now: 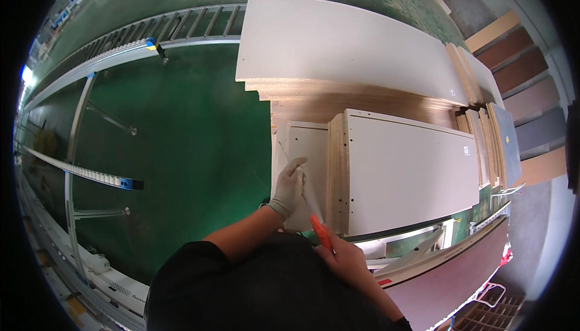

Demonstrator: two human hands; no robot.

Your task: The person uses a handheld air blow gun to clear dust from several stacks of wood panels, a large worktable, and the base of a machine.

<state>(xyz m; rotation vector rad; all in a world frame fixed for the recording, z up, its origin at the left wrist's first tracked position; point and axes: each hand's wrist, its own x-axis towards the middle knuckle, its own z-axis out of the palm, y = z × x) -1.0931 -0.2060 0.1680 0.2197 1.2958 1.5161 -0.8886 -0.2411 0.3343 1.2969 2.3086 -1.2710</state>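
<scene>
My right hand [345, 260], bare, is closed around the orange handle of a long, thin metal tool [316, 224]; I cannot make out its exact kind. In a pale glove, my left hand [289, 187] is closed around the metal part farther up. A thin end of the tool sticks out beyond the glove toward the upper left. Beneath it lies a low white panel [309, 141] with a few small holes. Just right of both hands rises a stack of white-faced boards [411, 171], its raw brown edges facing me on the left.
Behind lies a larger stack of white boards [338, 44]. A roller conveyor [199, 24] and metal rail stands [77, 119] are at the left, over green floor [199, 131]. A reddish-brown board [447, 273] leans at the lower right. Upright boards [506, 144] stand far right.
</scene>
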